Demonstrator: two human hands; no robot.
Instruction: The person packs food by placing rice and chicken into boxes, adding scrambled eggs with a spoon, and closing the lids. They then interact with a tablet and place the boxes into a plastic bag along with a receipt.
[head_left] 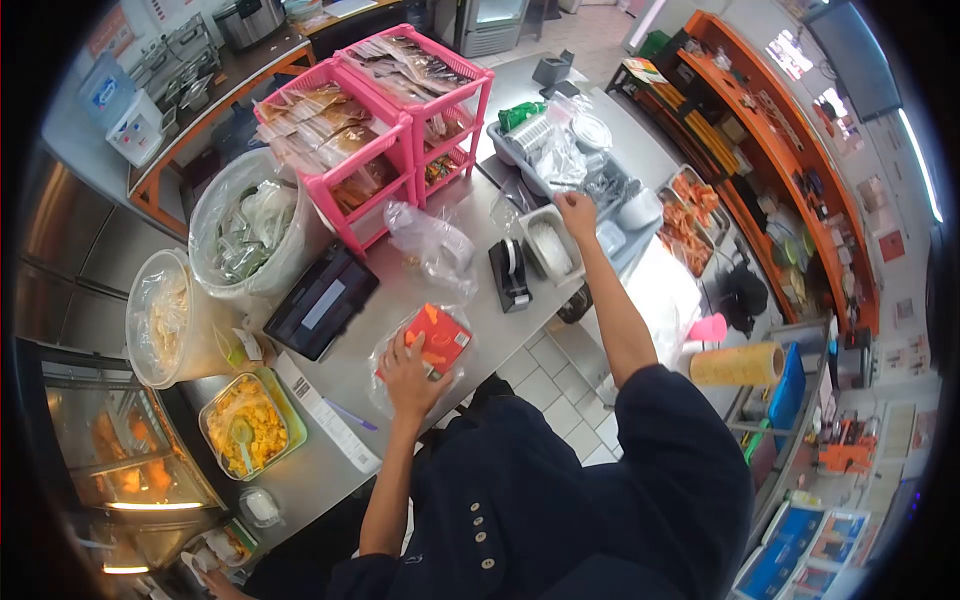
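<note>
My left hand (408, 376) lies over a red cardboard box (445, 340) with orange markings, its fingers and thumb around the near left part. Clear plastic (462, 372) spreads beneath and around the box on the metal counter. Out to the right, my right hand (576, 214) is closed at the near edge of a grey tub (520, 160) holding clear bags and lids. Whatever its fingers pinch is too small to make out. Just below that hand sits a metal container (548, 248) with white contents, beside a black tape dispenser (510, 275).
Pink racks (410, 130) of packets stand at the back, near a dark tablet (322, 300) and a crumpled clear bag (432, 245). Left are two plastic buckets (145, 320) and a tray of yellow food (243, 425). Another person's hand (218, 582) shows at bottom left.
</note>
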